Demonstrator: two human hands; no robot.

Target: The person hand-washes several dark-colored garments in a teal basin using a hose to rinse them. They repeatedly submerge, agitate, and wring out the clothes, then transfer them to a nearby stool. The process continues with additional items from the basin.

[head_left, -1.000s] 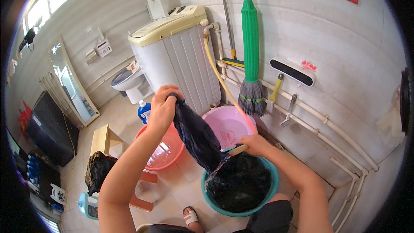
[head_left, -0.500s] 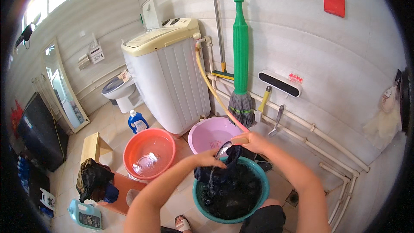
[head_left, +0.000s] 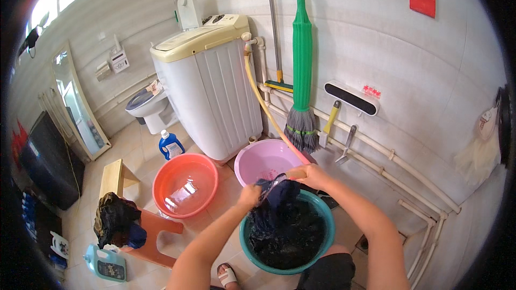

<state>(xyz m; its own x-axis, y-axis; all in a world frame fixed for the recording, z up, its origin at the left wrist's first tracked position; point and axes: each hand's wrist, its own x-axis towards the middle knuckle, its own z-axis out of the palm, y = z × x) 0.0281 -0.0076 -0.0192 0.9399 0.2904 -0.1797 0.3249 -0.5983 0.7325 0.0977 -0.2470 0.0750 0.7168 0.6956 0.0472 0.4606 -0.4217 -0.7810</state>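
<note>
Over the teal basin (head_left: 331,231), my left hand (head_left: 249,195) is closed on a dark navy garment (head_left: 280,193), whose lower part hangs toward the water. My right hand (head_left: 313,176) grips the end of a yellowish hose (head_left: 262,95); its tip points left at the garment. Clear water runs from the tip onto the cloth near my left fingers. Dark water and more dark cloth (head_left: 287,244) fill the basin. Cloth partly hides my left fingertips.
Behind the teal basin is a pink basin (head_left: 244,158); left of it, an orange basin (head_left: 212,196) holds water. A washing machine (head_left: 220,96) stands behind. Dark clothes (head_left: 118,220) lie on an orange stool (head_left: 153,244). A mop (head_left: 302,70) hangs on the wall beside pipes (head_left: 424,182).
My left hand has moved slightly left and now grips the garment's edge, its fingers closed. The garment is lifted and spread more under the water. My right hand stays on the hose.
</note>
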